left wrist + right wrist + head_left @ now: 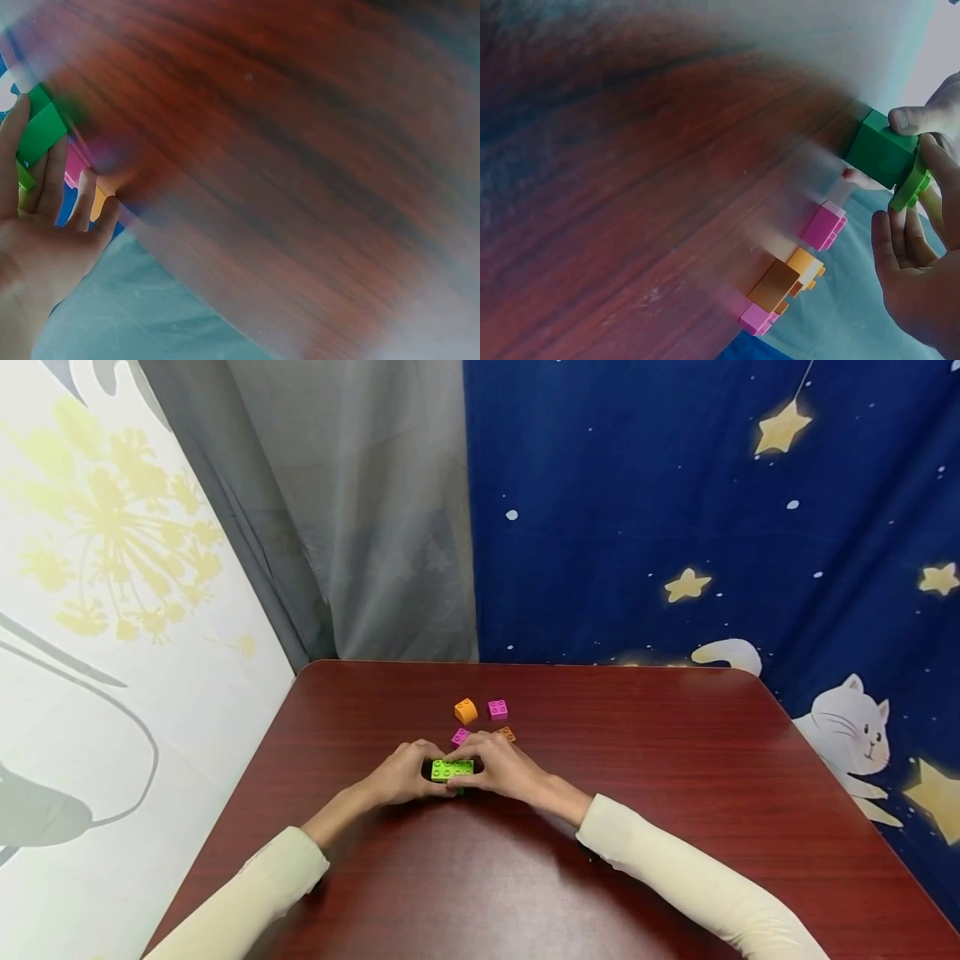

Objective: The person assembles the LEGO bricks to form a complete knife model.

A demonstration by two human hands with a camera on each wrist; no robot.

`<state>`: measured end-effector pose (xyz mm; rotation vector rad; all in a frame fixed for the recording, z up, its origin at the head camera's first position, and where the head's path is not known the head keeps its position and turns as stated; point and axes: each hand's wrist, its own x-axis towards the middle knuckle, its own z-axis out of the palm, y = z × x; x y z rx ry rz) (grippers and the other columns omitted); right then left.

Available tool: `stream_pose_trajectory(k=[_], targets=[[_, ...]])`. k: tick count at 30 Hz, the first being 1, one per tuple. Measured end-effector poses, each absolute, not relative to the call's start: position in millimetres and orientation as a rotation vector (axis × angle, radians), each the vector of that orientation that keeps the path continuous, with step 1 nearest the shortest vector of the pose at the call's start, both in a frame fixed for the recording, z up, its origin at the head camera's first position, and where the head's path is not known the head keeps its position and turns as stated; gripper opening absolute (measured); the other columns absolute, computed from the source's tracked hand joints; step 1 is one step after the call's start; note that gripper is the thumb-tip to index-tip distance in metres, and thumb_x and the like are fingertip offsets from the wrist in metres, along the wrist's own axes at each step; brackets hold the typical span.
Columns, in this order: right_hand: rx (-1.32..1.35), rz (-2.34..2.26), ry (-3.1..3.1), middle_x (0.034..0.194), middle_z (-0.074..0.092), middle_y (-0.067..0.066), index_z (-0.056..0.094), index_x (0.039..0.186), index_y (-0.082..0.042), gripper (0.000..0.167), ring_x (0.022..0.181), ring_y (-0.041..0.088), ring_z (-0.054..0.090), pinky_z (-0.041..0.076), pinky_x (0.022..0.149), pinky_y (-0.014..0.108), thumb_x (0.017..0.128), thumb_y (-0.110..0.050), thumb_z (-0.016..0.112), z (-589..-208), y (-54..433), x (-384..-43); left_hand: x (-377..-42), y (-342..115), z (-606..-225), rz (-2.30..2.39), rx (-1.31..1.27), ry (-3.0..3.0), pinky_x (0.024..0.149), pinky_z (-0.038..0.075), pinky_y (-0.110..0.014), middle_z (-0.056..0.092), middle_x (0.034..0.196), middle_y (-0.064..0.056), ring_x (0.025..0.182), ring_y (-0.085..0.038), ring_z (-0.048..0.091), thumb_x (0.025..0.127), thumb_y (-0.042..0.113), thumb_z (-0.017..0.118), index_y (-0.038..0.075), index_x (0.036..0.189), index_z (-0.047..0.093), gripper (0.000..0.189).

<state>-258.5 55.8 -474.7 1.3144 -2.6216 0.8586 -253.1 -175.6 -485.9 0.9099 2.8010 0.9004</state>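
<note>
Plainly, the biggest thing before us is the blue star-printed curtain [592, 518], with a grey curtain [375, 510] beside it. Next in size comes the dark red surface [675, 752], and we work near its middle. Our left hand [405, 774] curls thumb and fingers about the dark green brick [881, 154], while our right hand [508, 768] pinches the light green brick [452, 770] that sits over it, studs up. We have the pair between both hands; we cannot tell whether the two are fully seated. The step in hand looks like fitting or adjusting them, and to do it well we should steady the lower brick with the left hand, square the upper one to the studs beneath, then press evenly, with no fingertip caught in the seam. A tilted push would probably seat one end only. Smallest are the loose bricks just beyond our fingers: an orange brick [465, 712] with a curved side, a magenta brick [498, 709] to its right, a nearer magenta brick [460, 737], and a brown brick [507, 734] partly behind the right hand. We do best to keep our knuckles off these.
</note>
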Motion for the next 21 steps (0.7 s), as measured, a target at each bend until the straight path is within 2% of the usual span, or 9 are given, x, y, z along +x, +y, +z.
stream_pose_trajectory(k=[5, 12, 21], targets=[[1.311, 0.866, -2.616, 0.110, 0.074, -0.002, 0.079, 0.120, -0.015, 0.038, 0.105, 0.009, 0.065, 0.053, 0.094, 0.025, 0.087, -0.033, 0.086, -473.5, 54.8, -257.6, -252.6, -175.2, -485.6, 0.906, 0.906, 2.801, 0.095, 0.053, -0.039, 0.073, 0.107, 0.005, 0.110, -0.016, 0.065, 0.078, 0.038, 0.093, 0.015, 0.108, 0.079, 0.040], [1.324, 0.870, -2.626, 0.109, 0.074, -0.002, 0.079, 0.120, -0.015, 0.036, 0.097, 0.007, 0.063, 0.054, 0.085, 0.026, 0.090, -0.035, 0.083, -476.3, 50.4, -258.1, -253.0, -175.2, -487.4, 0.913, 0.926, 2.791, 0.089, 0.054, -0.035, 0.073, 0.105, 0.007, 0.105, -0.014, 0.064, 0.077, 0.035, 0.094, 0.016, 0.107, 0.079, 0.039], [1.271, 0.837, -2.616, 0.108, 0.075, -0.004, 0.080, 0.117, -0.017, 0.038, 0.098, 0.007, 0.064, 0.053, 0.086, 0.024, 0.086, -0.038, 0.086, -478.7, 55.2, -260.5, -256.5, -175.3, -488.3, 0.903, 0.920, 2.806, 0.091, 0.054, -0.035, 0.073, 0.107, 0.006, 0.107, -0.014, 0.064, 0.078, 0.039, 0.093, 0.014, 0.108, 0.080, 0.041]])
